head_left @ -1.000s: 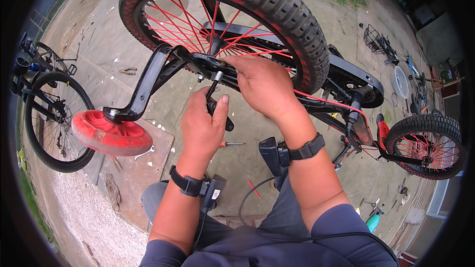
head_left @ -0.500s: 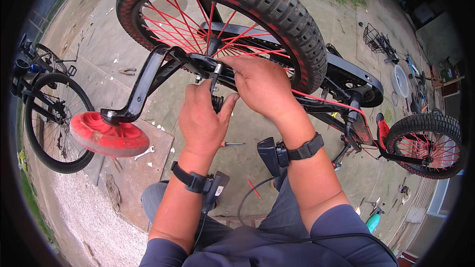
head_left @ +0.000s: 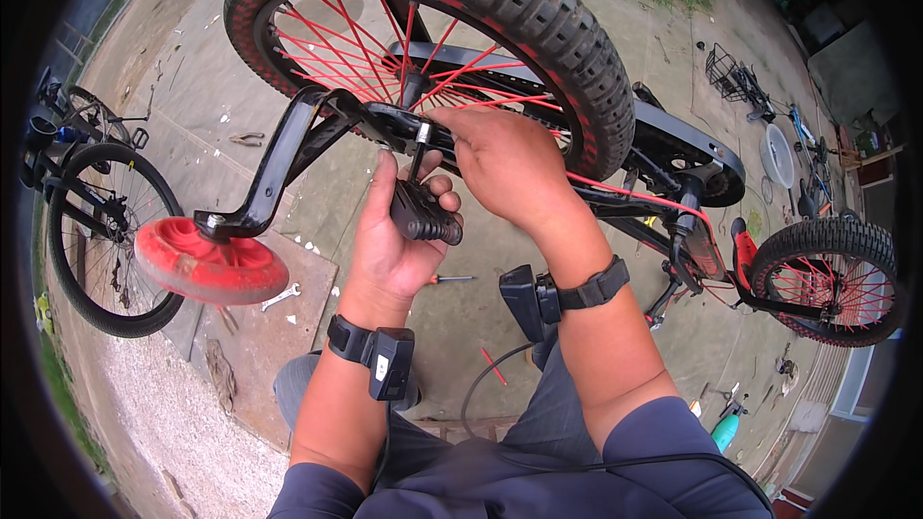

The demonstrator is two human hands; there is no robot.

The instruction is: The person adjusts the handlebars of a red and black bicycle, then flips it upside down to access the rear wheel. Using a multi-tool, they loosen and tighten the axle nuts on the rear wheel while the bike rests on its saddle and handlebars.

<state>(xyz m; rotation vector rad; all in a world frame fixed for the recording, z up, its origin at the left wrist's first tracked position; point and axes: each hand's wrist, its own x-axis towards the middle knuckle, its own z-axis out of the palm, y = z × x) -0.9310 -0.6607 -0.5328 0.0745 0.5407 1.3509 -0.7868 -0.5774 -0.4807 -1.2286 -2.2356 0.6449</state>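
Note:
A black folding multi-tool [head_left: 421, 213] rests in my left hand [head_left: 389, 255], palm turned up and fingers curled around its body. One bit of the tool is swung out, and its silver socket end [head_left: 423, 133] meets the black bracket [head_left: 392, 118] beside the wheel hub. Right beside that spot, my right hand [head_left: 510, 163] is closed against the bracket and frame; its fingertips are hidden, and what they pinch cannot be made out. The red-spoked bicycle wheel [head_left: 577, 67] stands just beyond both hands. From the bracket, a bent black arm [head_left: 279, 159] carries a red training wheel [head_left: 212, 262].
Pliers [head_left: 247, 138], a wrench [head_left: 282, 298] and a screwdriver [head_left: 452, 279] lie on the ground. Another bicycle [head_left: 115, 240] is at the left. The bike's other wheel [head_left: 825, 284] lies to the right, with a white basin [head_left: 777, 157] farther back.
My left hand has rolled from back-up to palm-up, turning the multi-tool's body with it. The socket end stays at the bracket, and my right hand has hardly moved.

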